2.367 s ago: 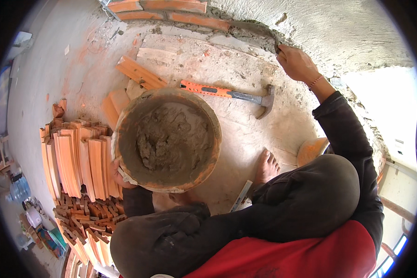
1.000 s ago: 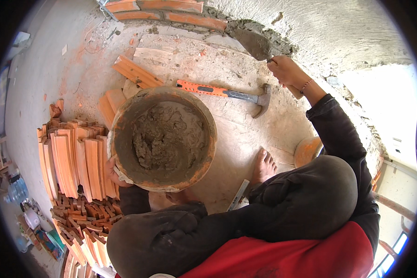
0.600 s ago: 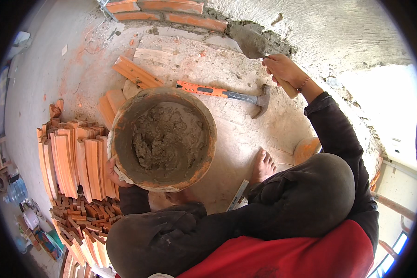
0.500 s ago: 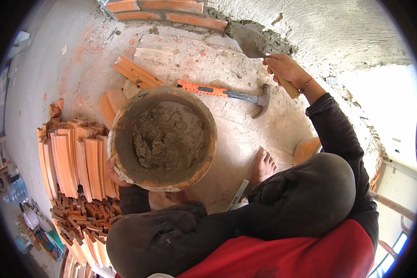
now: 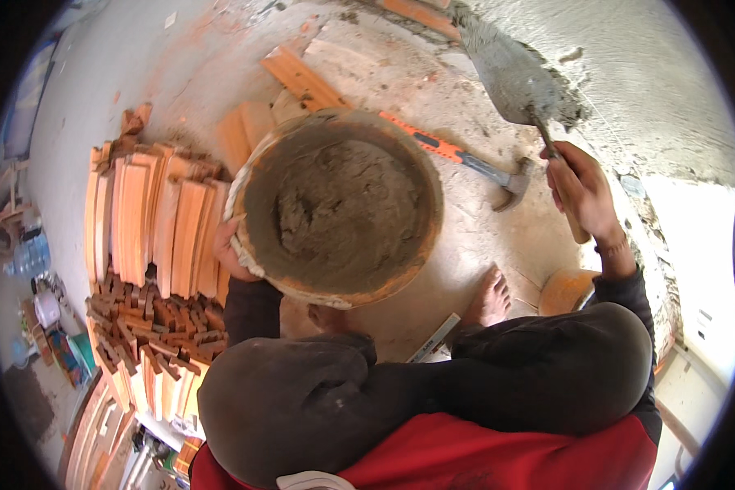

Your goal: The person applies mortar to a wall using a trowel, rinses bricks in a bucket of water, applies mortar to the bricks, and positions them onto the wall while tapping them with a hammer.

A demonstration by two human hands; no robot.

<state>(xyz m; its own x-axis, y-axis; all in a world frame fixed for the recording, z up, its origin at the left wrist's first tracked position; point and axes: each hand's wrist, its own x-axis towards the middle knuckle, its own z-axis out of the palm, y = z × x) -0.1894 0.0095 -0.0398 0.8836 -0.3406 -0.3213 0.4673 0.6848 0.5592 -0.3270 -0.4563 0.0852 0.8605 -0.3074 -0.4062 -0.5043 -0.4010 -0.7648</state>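
Observation:
My right hand [image 5: 584,192] is closed around the wooden handle of a trowel [image 5: 510,77]. Its broad, mortar-smeared blade points away from me beside the rough grey wall at the far right. Wet mortar shows along the blade's right edge; whether it sits on the blade or behind it, I cannot tell. My left hand [image 5: 233,251] grips the left rim of a round bucket [image 5: 257,184], its fingers partly hidden. Grey mortar [image 5: 347,204] lies inside the bucket, which stands before my bent knees.
A hammer [image 5: 465,159] with an orange handle lies beyond the bucket. Stacked brick strips [image 5: 159,216] stand at left, with loose brick pieces [image 5: 302,77] farther back. A rounded orange object [image 5: 565,291] sits by my right knee, and a level-like bar [image 5: 434,337] between my feet.
My right hand has drawn the trowel back toward me and to the right, and the blade has turned. My left hand stays on the bucket rim. The whole view has shifted.

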